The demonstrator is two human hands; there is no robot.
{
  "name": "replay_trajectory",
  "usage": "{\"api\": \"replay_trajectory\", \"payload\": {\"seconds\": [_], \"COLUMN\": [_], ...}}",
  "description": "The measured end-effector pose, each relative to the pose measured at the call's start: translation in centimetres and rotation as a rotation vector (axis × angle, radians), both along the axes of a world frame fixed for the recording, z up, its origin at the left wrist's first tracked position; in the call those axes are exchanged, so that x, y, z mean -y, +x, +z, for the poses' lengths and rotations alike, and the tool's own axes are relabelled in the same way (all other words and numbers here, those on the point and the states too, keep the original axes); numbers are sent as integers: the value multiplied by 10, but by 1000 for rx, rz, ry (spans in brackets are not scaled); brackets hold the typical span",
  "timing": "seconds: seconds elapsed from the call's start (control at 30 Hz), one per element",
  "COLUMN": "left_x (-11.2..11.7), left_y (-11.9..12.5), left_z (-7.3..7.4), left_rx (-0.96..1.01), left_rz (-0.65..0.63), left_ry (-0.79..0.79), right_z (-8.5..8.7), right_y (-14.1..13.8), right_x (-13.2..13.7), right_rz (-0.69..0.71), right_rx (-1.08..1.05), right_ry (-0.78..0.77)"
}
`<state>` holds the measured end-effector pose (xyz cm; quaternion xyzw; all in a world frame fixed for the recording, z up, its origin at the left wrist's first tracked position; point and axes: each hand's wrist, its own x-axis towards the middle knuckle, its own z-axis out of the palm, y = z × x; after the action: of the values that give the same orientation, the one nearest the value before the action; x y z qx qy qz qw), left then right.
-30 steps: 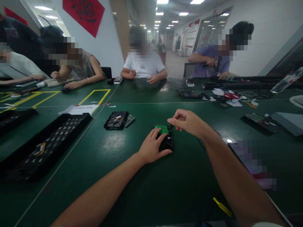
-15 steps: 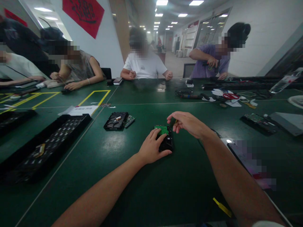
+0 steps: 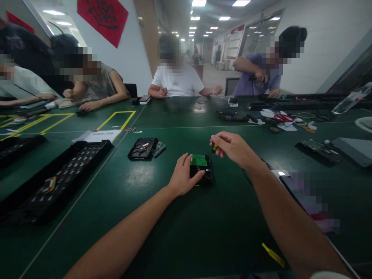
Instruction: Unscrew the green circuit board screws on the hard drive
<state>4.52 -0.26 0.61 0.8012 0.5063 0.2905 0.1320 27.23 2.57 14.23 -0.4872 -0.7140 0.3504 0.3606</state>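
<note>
A black hard drive (image 3: pixel 205 176) with a green circuit board (image 3: pixel 199 160) on its upper face lies on the green table. My left hand (image 3: pixel 183 176) holds it down from the left, fingers along its left side and thumb across the near part. At its far right corner, my right hand (image 3: pixel 231 147) pinches a small screwdriver (image 3: pixel 214 147) with a yellow and dark handle. The handle is partly hidden by my fingers, and the tip is too small to make out. To the left sits another black drive (image 3: pixel 142 148) beside a loose circuit board (image 3: pixel 159 148).
A long black tray (image 3: pixel 72 170) lies left, with a small part in it. On the right are a phone-like device (image 3: pixel 302 201), another drive (image 3: pixel 318 151) and a grey box (image 3: pixel 356 145). Cables and tools (image 3: pixel 235 116) lie farther back. Several people sit opposite.
My left hand has shifted left and drawn its fingers off the circuit board, baring more of it. My right hand has risen slightly and closed its fingers more tightly around the screwdriver.
</note>
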Motion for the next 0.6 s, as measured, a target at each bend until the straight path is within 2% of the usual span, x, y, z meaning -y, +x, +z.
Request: {"api": "replay_trajectory", "payload": {"seconds": [0.07,0.33,0.6], "left_x": [-4,-6,-5], "left_y": [-2,-4,-1], "left_z": [-3,-3,-7], "left_rx": [-7,-9,-75], "left_rz": [-20,-53,-1], "left_ry": [-38,-17,-42], "right_z": [1,0,-4], "right_y": [0,-1,-3], "right_x": [1,2,0], "right_rz": [-2,14,30], "right_rx": [4,-7,-37], "right_ry": [-2,-19,-40]}}
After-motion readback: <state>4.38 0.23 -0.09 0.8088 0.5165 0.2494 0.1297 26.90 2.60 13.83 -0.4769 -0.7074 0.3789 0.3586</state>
